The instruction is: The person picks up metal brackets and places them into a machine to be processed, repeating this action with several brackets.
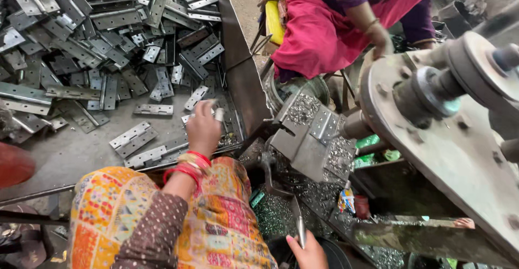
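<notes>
Hands first, going from left to right: the left hand [204,128] reached out over the metal tray [70,155] and its fingers were curled around a small shiny hinge piece [217,112] — pinching it near the tray's right edge. Red bangles [189,166] sat on that wrist, just at 6 o'clock from the hand. Up at 10 and 11 o'clock from the hand lay a big heap of flat grey hinges [108,31], so a lot of pieces seemed to be waiting. A few loose hinge plates [132,138] lay at 9 o'clock from the hand, close by it.

To the right, at 3 o'clock from the left hand, stood the machine's metal block [308,139] with one hinge [324,124] already resting on its top. Shiny metal curls [303,109] were spread over it, which made me think some pieces had been cut already. Low down, at 5 o'clock from the left hand, the right hand [308,253] was closed around the lever handle [300,228].

Farther right was the big round wheel [459,150] of the machine. At 12 o'clock from the block sat another person in a pink cloth [319,31], with a hand [381,39] near the wheel — I could not tell what it held.
</notes>
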